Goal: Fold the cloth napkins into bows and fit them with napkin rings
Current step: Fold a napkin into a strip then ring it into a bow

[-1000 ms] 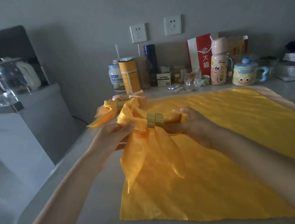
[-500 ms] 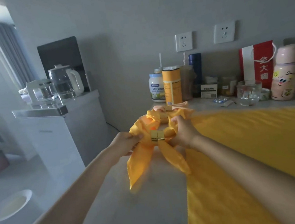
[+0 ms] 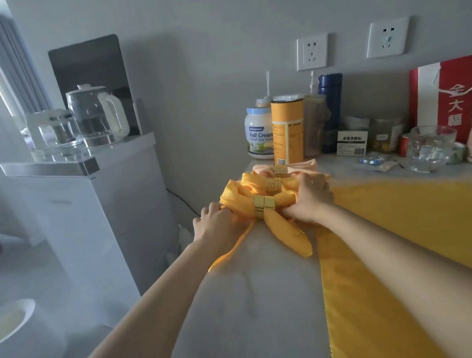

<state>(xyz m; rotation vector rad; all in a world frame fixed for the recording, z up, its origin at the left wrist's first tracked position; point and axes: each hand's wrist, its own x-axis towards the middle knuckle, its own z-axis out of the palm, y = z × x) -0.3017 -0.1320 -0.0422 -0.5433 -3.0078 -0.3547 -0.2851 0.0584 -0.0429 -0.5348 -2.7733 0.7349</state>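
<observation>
Napkin bow (image 3: pixel 286 232), yellow, at far left end of table (image 3: pixel 244 310), tails lying on it, just left of big flat yellow cloth (image 3: pixel 413 247). Left hand (image 3: pixel 214 221) grips bow's left loop, right hand (image 3: pixel 309 197) the right loop, fingers curled. More ringed bows (image 3: pixel 251 180) just behind. Gold ring (image 3: pixel 264 205) round bow's middle, btwn hands.

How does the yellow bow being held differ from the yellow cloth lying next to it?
The bow is bunched and cinched by a gold ring; the flat cloth lies spread out, ringless. The left hand and right hand grip the bow; neither grips the flat cloth. Both look the same yellow.
</observation>
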